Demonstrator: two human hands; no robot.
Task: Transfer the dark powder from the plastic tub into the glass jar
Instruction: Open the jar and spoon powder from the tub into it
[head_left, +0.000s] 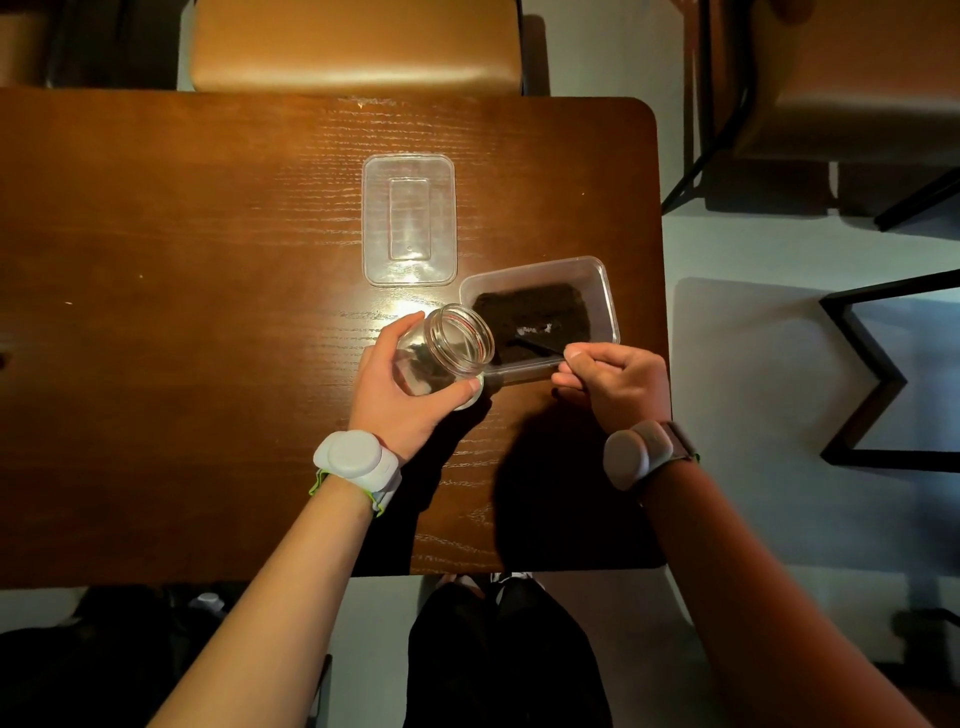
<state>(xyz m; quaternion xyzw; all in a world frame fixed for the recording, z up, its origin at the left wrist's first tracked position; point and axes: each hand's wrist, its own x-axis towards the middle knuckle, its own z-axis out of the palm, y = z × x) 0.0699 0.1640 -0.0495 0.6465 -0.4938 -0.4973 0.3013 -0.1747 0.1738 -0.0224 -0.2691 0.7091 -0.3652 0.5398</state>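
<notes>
Glass jar (447, 349) tilted toward tub (543, 317), gripped by left hand (402, 395). Right hand (615, 382) pinches spoon (535, 347) lying in powder (535, 314). Tub on table (208, 312), lid (409, 219) just behind.

I see wide free table (182, 312) on the left side. The clear lid (409, 220) blocks the far middle. The plastic tub (605, 291) fills the right edge, and the tilted glass jar (452, 345) seems to touch it, leaving no passage between.
</notes>
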